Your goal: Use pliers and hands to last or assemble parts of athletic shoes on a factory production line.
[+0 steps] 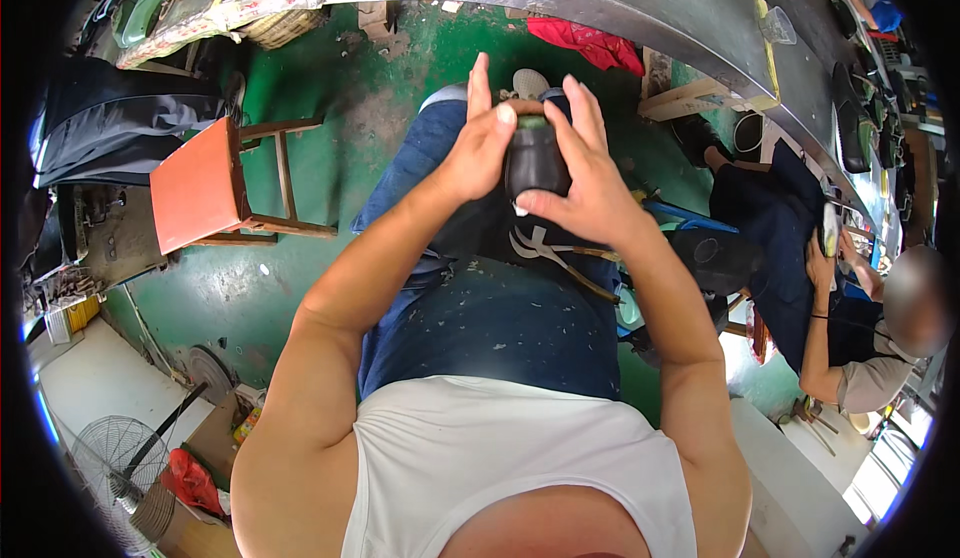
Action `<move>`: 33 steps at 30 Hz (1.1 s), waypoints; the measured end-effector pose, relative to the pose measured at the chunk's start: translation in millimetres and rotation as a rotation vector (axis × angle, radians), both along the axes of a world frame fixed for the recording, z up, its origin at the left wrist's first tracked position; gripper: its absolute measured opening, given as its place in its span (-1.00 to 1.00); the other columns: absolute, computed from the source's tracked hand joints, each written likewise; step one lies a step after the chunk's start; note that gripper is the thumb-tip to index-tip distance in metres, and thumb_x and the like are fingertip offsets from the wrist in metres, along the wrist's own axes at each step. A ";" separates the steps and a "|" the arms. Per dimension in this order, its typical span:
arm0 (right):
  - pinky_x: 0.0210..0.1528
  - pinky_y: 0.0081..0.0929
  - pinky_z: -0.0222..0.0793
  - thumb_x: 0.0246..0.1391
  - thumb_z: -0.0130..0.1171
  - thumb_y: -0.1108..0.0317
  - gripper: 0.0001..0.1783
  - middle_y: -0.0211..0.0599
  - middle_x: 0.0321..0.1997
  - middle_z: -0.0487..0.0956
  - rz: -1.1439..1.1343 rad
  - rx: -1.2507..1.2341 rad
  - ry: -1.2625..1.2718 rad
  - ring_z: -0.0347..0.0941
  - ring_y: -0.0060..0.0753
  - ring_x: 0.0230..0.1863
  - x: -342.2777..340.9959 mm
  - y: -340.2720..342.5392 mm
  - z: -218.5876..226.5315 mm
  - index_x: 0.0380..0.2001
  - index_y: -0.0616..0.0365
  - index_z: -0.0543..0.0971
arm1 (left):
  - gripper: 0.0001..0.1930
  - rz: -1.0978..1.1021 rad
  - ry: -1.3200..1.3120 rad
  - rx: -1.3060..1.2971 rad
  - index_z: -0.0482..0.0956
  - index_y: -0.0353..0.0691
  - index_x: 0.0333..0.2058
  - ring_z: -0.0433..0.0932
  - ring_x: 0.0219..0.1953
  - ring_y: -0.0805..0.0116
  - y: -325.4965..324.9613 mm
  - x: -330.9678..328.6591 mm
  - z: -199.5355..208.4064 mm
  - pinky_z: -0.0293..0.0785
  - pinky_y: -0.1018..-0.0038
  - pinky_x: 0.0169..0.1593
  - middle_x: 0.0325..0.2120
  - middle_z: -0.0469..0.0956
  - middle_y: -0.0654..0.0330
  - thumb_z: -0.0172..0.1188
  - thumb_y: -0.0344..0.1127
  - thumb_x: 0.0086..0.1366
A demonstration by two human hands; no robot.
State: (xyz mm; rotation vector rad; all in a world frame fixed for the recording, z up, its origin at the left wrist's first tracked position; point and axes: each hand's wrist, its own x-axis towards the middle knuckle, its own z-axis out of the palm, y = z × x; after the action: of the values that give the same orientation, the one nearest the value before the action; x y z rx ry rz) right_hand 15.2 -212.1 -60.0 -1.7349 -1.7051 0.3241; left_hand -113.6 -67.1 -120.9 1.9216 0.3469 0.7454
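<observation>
A black, rounded shoe-like piece [535, 166] with green showing at its far end is held over my lap; it looks like a shoe upper on a last. My right hand [590, 180] grips its right side, the thumb across the near end and some fingers raised. On the other side, my left hand [482, 143] has its fingers stretched and apart, the thumb near the green end. Whether the left palm presses on the piece is hard to see. Below it, a metal pincer-like tool [540, 248] with curved jaws lies on the dark cloth over my lap.
An orange-seated wooden chair [200, 186] stands to my left on the green floor. The long metal-edged bench [600, 3] curves across the far side, with a red cloth [590, 43] beneath. At right, a seated co-worker [860, 358] handles a shoe. A fan [120, 473] is lower left.
</observation>
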 end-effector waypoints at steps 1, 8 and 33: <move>0.47 0.10 -0.17 -0.15 0.45 -0.15 0.14 0.33 0.49 -0.06 0.031 -0.017 0.015 -0.18 0.39 0.51 5.7 6.2 1.7 0.31 0.40 0.19 | -0.30 -0.067 0.040 -0.153 0.61 -0.24 0.01 -0.46 0.50 -0.16 6.0 5.0 -0.6 -0.28 0.08 0.48 0.34 0.17 -0.21 -0.47 0.15 0.54; 0.47 -0.16 0.01 -0.24 0.53 0.12 0.19 0.05 0.50 0.05 0.048 -0.145 0.459 0.01 0.12 0.51 -1.1 3.2 6.3 0.40 0.19 0.08 | -0.50 -0.080 -0.025 -0.555 0.64 -0.35 -0.19 0.46 0.00 0.34 -8.0 24.5 -14.2 0.35 0.41 0.16 -0.08 0.54 0.10 -0.21 -0.08 0.57; 0.19 -0.03 0.47 0.40 -0.09 -0.03 -0.45 -0.16 0.21 0.49 -0.230 -0.129 1.930 0.50 -0.10 0.17 -59.7 -49.2 -35.6 0.27 0.08 0.33 | -0.64 -0.215 -0.287 -0.503 0.71 -0.26 -0.40 0.38 0.07 0.37 -43.1 -12.4 37.5 0.32 0.38 0.15 0.04 0.44 0.16 0.08 -0.17 0.47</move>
State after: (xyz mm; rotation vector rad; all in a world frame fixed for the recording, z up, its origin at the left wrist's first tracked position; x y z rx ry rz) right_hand -44.5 -261.2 -95.6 -0.7893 -0.0431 1.3769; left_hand -125.9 -110.2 -83.4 1.3328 0.1278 0.6995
